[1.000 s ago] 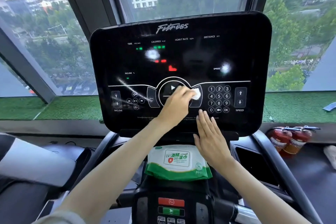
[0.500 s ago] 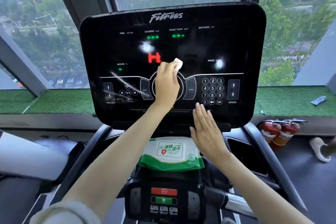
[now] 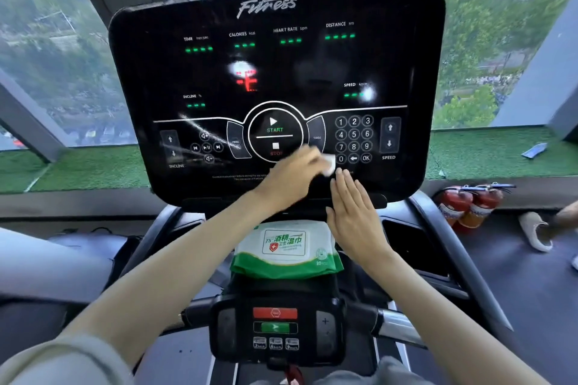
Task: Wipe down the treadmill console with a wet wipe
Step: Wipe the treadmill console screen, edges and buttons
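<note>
- Found treadmill console [image 3: 156, 72] upright before the window [image 3: 62, 56], black face lit with green dashes and a red figure near centre.
- Saw left hand [image 3: 291, 178] low on the console face, just below the round START/STOP dial [image 3: 275, 134], blurred; fingers curled over a white wet wipe [image 3: 328, 164], pressing it to the panel.
- Placed the wet wipe between the STOP mark and the 0 key of the number pad [image 3: 354, 139], poking out past the fingertips.
- Noted right hand [image 3: 353, 212] flat, fingers straight and together, holding nothing; fingertips on the console's lower margin just under the wipe, palm over the bottom edge.
- Logged green-and-white wipe pack [image 3: 284, 247] lying on the ledge beneath the console, its upper right corner at the heel of the right hand.
- Marked control block [image 3: 275, 322] with red and green buttons, nearer the body.
- Spotted two red fire extinguishers [image 3: 469, 206] on the floor at right, below the sill, with a pale shoe [image 3: 534, 231] near them.
</note>
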The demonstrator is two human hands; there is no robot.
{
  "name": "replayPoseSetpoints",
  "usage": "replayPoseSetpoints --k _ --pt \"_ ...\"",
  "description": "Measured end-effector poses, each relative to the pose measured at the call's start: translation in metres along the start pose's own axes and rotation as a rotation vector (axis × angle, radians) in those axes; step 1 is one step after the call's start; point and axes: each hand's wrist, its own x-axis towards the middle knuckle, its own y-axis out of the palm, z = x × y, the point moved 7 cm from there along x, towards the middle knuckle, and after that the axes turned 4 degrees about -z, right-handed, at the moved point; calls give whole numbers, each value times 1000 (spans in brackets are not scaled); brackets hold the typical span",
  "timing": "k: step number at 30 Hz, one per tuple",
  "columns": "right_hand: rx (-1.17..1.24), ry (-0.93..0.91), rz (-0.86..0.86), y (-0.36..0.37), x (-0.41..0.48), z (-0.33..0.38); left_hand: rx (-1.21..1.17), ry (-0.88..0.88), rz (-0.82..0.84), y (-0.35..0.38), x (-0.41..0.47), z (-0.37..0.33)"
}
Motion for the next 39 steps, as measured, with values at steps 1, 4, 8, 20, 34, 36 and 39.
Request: replayPoseSetpoints --k 1,4,8,20,34,36,39 --pt "-5 -3 -5 0 0 0 26 69 110 9 -16 -1" --pt "-8 6 -10 -2 0 0 50 -59 -28 -16 -37 39" --pt "-15 24 0 0 0 1 50 -621 -475 -58 -66 82" --pt "26 -10 -28 -5 0 -1 -101 -744 -506 -41 -78 61" --pt "207 200 -63 -14 -16 -58 -44 -428 -506 -41 46 19" --pt "202 209 -52 -11 -16 -59 47 -89 -229 -13 55 -21" --pt "195 194 -28 -7 -17 -63 122 309 75 13 43 -47"
